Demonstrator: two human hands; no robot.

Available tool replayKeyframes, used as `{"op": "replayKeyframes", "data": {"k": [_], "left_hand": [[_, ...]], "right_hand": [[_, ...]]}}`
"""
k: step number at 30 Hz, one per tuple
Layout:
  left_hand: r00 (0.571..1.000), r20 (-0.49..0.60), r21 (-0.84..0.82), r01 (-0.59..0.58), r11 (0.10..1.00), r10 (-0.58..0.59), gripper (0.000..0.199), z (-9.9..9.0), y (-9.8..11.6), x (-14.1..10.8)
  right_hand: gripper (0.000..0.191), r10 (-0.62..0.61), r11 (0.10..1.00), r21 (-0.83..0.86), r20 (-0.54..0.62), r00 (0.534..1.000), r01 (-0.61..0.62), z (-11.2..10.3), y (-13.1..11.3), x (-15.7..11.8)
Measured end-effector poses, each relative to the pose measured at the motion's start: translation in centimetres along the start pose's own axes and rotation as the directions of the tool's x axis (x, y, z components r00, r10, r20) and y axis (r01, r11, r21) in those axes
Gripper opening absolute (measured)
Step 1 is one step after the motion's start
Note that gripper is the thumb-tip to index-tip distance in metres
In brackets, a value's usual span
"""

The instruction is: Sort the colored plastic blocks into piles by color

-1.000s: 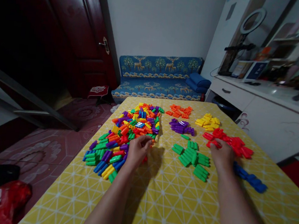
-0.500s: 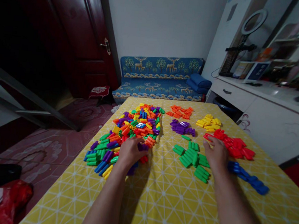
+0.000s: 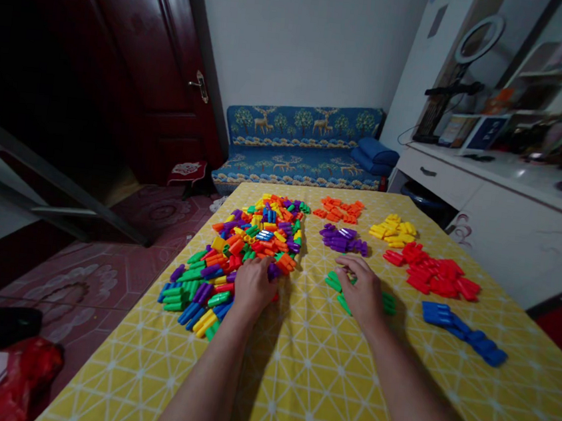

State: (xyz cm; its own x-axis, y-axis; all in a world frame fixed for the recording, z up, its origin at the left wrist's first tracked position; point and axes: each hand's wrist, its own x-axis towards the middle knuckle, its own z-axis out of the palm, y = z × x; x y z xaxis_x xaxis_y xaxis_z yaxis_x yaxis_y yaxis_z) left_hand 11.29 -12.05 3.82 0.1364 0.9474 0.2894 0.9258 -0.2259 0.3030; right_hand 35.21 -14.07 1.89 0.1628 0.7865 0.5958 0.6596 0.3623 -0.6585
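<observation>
Blue blocks are lying right of the R hand, which is spreading its fingers above green blocks. L hand is curling its fingers by a purple block (can't tell if it's pinching it), w/ a mixed pile lying left & past it. Red blocks are sitting right & past the R hand; beyond it, a purple heap, yellow blocks, then orange blocks are lying.

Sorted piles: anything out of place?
Nothing stands out: orange pile, purple pile, yellow pile, red pile and blue pile each look single-colored. The right hand partly hides the green pile; that one's uncertain.
</observation>
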Motion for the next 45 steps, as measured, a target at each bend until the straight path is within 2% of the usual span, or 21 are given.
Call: {"op": "replayKeyframes", "data": {"k": [2,4,6,9,12,16,20,24,26,29,33,35,37,40,42,45], "left_hand": [[0.996,-0.088,-0.157,-0.031,0.987,0.018,0.033,0.0,0.2,0.0],[0.983,-0.157,-0.337,-0.140,0.931,0.091,0.033,0.2,0.7,-0.1],[0.963,-0.182,-0.458,-0.262,0.849,0.199,0.035,0.3,1.6,-0.4],[0.931,-0.175,-0.525,-0.364,0.770,0.320,0.035,0.5,3.1,-1.0],[0.918,-0.179,-0.541,-0.392,0.744,0.353,0.037,0.7,3.9,-1.3],[0.924,-0.171,-0.516,-0.381,0.767,0.343,0.039,1.7,3.4,-1.2],[0.949,-0.151,-0.435,-0.316,0.843,0.277,0.032,2.8,2.0,-0.7],[0.955,-0.103,-0.396,-0.294,0.870,0.277,0.028,3.3,1.4,-0.4],[0.957,-0.080,-0.379,-0.288,0.880,0.279,0.026,3.3,1.5,-0.4],[0.955,-0.050,-0.367,-0.289,0.884,0.292,0.022,3.3,1.7,-0.5],[0.953,-0.035,-0.358,-0.294,0.886,0.302,0.022,3.3,1.8,-0.5],[0.953,-0.030,-0.358,-0.293,0.887,0.302,0.022,3.4,1.8,-0.5],[0.951,-0.037,-0.360,-0.298,0.884,0.306,0.022,3.5,1.7,-0.5],[0.956,-0.056,-0.335,-0.290,0.897,0.288,0.022,3.3,2.0,-0.5],[0.970,-0.054,-0.280,-0.244,0.928,0.239,0.022,2.7,2.2,-0.6],[0.994,-0.055,-0.143,-0.102,0.984,0.095,0.021,1.2,2.1,-0.7]], "right_hand": [[0.020,0.005,1.000,0.027,0.027,1.000,-0.006,0.2,-0.6,-0.1],[0.019,0.004,0.997,0.071,0.073,0.997,-0.009,0.5,-1.5,-0.3],[0.021,0.002,0.993,0.118,0.134,0.991,-0.018,0.9,-2.5,-0.6],[0.029,0.005,0.988,0.150,0.222,0.975,-0.039,1.6,-3.5,-1.1],[0.033,-0.002,0.991,0.133,0.240,0.971,-0.030,2.1,-3.9,-1.6],[0.030,0.030,0.994,0.097,0.176,0.984,-0.048,2.3,-3.5,-1.2],[0.030,0.138,0.987,0.073,0.053,0.989,-0.141,2.2,-1.6,1.7],[0.036,0.224,0.974,-0.033,0.103,0.969,-0.222,1.5,1.4,5.2],[0.036,0.215,0.967,-0.153,0.076,0.974,-0.202,0.7,2.9,6.1],[0.026,0.104,0.951,-0.297,0.029,0.994,-0.091,-0.5,4.4,5.7],[0.031,0.110,0.938,-0.343,0.151,0.982,-0.052,-1.5,5.3,3.5],[0.031,0.108,0.946,-0.323,0.234,0.966,-0.028,-1.8,5.2,2.7],[0.026,0.094,0.944,-0.330,0.269,0.958,0.000,-2.1,4.9,2.4],[0.028,0.051,0.919,-0.392,0.190,0.980,0.028,-2.0,3.3,2.4],[0.026,-0.017,0.934,-0.351,0.150,0.989,0.070,-1.1,1.6,2.1],[0.019,-0.059,0.983,-0.156,0.208,0.976,0.093,1.6,-1.8,0.5]]}}
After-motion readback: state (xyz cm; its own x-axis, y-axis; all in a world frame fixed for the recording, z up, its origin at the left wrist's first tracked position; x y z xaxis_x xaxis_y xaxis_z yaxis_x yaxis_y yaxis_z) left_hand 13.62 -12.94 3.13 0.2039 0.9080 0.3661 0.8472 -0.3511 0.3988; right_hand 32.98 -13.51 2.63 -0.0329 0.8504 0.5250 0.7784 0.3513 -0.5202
